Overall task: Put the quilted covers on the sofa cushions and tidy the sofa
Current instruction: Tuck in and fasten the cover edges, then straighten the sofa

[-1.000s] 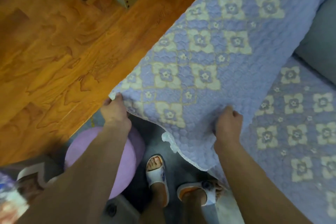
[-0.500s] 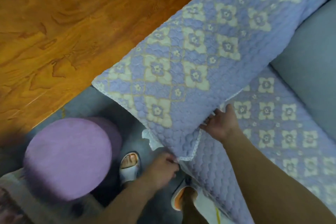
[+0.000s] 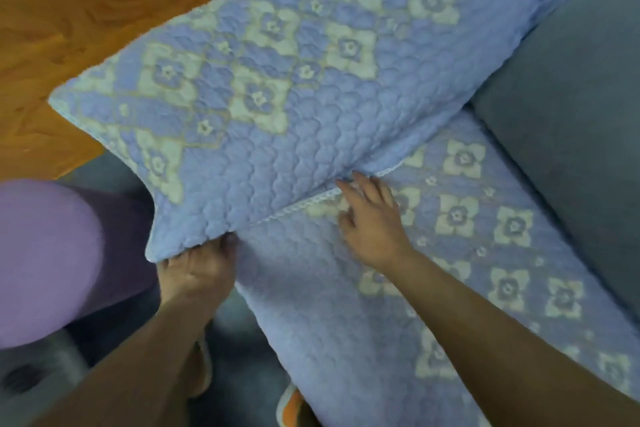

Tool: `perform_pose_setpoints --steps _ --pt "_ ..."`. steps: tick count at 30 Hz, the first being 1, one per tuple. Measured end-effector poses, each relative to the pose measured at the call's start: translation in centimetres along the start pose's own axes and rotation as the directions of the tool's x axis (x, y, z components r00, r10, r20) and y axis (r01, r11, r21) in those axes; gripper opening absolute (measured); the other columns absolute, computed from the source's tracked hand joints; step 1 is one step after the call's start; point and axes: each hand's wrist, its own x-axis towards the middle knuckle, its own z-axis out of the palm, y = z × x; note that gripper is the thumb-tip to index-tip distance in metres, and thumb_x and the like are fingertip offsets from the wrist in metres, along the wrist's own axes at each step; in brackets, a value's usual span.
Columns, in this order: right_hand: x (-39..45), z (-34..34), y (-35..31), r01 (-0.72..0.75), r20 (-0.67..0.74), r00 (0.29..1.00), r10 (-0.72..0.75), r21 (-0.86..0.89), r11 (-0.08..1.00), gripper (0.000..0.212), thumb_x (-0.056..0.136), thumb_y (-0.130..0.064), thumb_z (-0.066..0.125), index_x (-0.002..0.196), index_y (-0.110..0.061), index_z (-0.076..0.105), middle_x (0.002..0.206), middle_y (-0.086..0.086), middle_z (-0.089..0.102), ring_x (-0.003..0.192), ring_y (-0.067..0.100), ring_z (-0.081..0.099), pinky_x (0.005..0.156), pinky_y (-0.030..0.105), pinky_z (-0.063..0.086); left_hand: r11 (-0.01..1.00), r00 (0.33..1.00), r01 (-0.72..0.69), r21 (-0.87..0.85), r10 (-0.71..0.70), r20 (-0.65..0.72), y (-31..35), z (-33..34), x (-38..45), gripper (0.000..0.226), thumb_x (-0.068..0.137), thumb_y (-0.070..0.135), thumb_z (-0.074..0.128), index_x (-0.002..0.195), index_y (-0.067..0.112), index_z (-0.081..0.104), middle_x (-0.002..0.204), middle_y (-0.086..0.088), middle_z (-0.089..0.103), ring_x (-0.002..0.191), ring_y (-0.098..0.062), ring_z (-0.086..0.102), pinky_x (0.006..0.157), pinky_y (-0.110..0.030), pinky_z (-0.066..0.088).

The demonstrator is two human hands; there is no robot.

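Quilted cover (image 3: 311, 87) on the cushion sits from 9 to 1 o'clock of frame, lavender with cream flower blocks, resting tilted across the front edge of the covered seat (image 3: 467, 253), its left corner overhanging the wood floor (image 3: 69, 10).

Left hand (image 3: 197, 274) at 7 o'clock: fingers go up under the cover's lower corner, apparently curled on the trimmed edge. Reads as a grasp on the cover, though the fingertips are hidden.

Right hand (image 3: 370, 218) at centre: fingers straight and spread, flat on the seat right at the lace trim (image 3: 304, 206), pressing or tucking, holding nothing.

Grey back cushion (image 3: 571, 114) at 3 o'clock is bare. Purple stool (image 3: 52, 253) at 8 o'clock, just beside the left forearm. Slippered foot (image 3: 291, 406) at 6 o'clock, partly under the seat's overhang.

Risks, as I judge them:
- Cushion is only half supported. If the left hand lets go before it's seated, it likely slides off toward the floor at 9 o'clock.
- Pulling only one corner could skew the cover, so the trim ends up crooked against the seat pattern.
- Right hand's fingers sit at the seam. Dropping the cushion flat could trap them or bunch the seat cover.
- Stool crowds the left elbow, so a wide swing may knock it.

Frame is motion-blurred, so the fine detail of the grip is uncertain.
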Motion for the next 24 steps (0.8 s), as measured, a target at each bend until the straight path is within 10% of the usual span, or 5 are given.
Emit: perform_pose_setpoints --steps 3,8,13,24 --pt "3.6 0.2 2.4 0.009 0.193 0.981 0.037 -0.229 0.973 0.055 0.099 -0.049 0.039 0.152 -0.038 0.029 0.164 0.003 0.009 0.150 0.034 -0.001 0.121 0.051 0.004 0.995 0.998 -0.065 0.079 0.064 0.015 0.9 0.4 -1.7 0.033 0.098 0.025 0.046 0.117 0.007 0.065 0.114 -0.022 0.066 0.108 -0.043 0.061 0.088 -0.055 0.051" --pt "9.0 0.8 3.3 0.095 0.244 0.970 -0.021 -0.298 0.950 0.065 0.088 -0.066 0.023 0.141 -0.039 0.048 0.157 0.013 0.026 0.145 0.037 0.018 0.122 0.050 0.009 0.933 0.934 -0.353 -0.065 0.348 -0.077 5.6 2.1 -2.2 0.068 0.094 0.043 0.041 0.155 0.017 0.030 0.156 -0.007 0.034 0.140 -0.034 0.035 0.113 -0.049 0.035" --pt "5.3 1.6 3.0 0.199 -0.010 0.975 -0.224 -0.421 0.885 0.038 0.094 -0.035 0.051 0.127 -0.020 0.060 0.137 0.015 0.047 0.132 0.040 0.034 0.116 0.054 0.023 0.979 0.972 -0.173 -0.106 0.152 -0.182 8.0 3.7 -1.2 0.056 0.089 0.036 0.049 0.140 0.015 0.042 0.143 -0.017 0.044 0.130 -0.046 0.042 0.106 -0.059 0.035" --pt "7.8 2.3 2.4 0.266 0.161 0.961 -0.224 -0.328 0.907 0.062 0.093 -0.056 0.029 0.146 -0.028 0.044 0.155 0.002 0.038 0.147 0.027 0.022 0.122 0.047 0.009 0.993 0.998 -0.051 -0.102 0.048 -0.034 10.7 2.8 0.1 0.073 0.092 0.052 0.037 0.153 0.012 0.029 0.152 -0.019 0.040 0.141 -0.038 0.032 0.120 -0.049 0.024"
